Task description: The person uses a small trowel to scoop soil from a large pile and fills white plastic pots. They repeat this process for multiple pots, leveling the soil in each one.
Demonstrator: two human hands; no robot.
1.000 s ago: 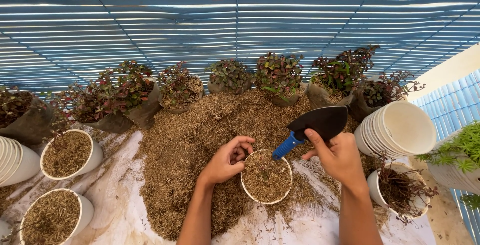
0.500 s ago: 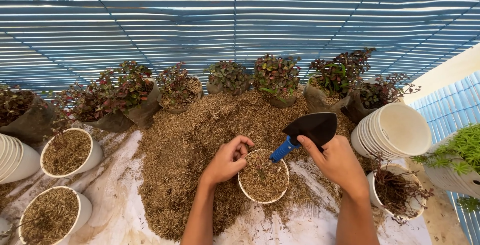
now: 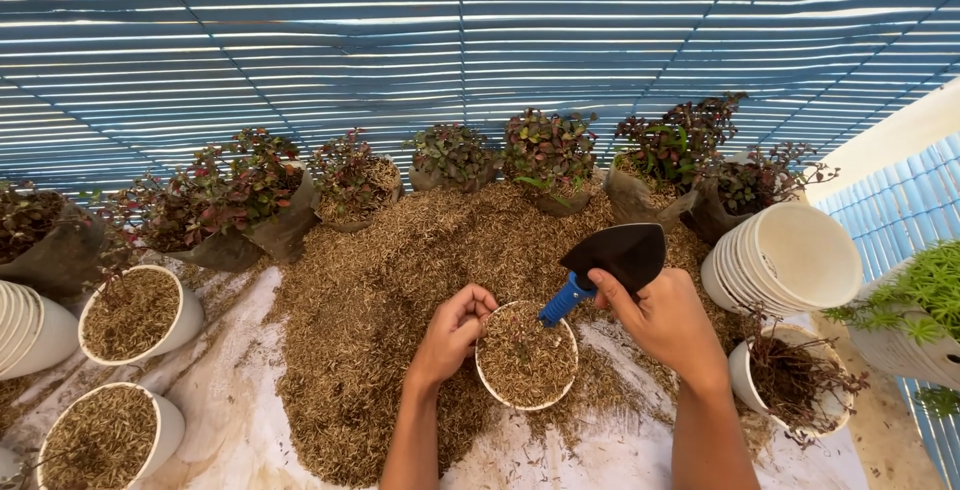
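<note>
The right hand (image 3: pixel 668 322) is clamped around a blue-handled black trowel (image 3: pixel 612 262), blade raised. The left hand (image 3: pixel 452 332) grips the rim of a white pot (image 3: pixel 526 358) full of dry husk, which sits on the near edge of the husk heap (image 3: pixel 380 290). Stacked white pots (image 3: pixel 790 260) lie at the heap's right edge.

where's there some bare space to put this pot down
Bare white sheet lies between the filled pots on the left and the husk pile. The right is crowded by stacked empty pots and a potted plant.
</note>
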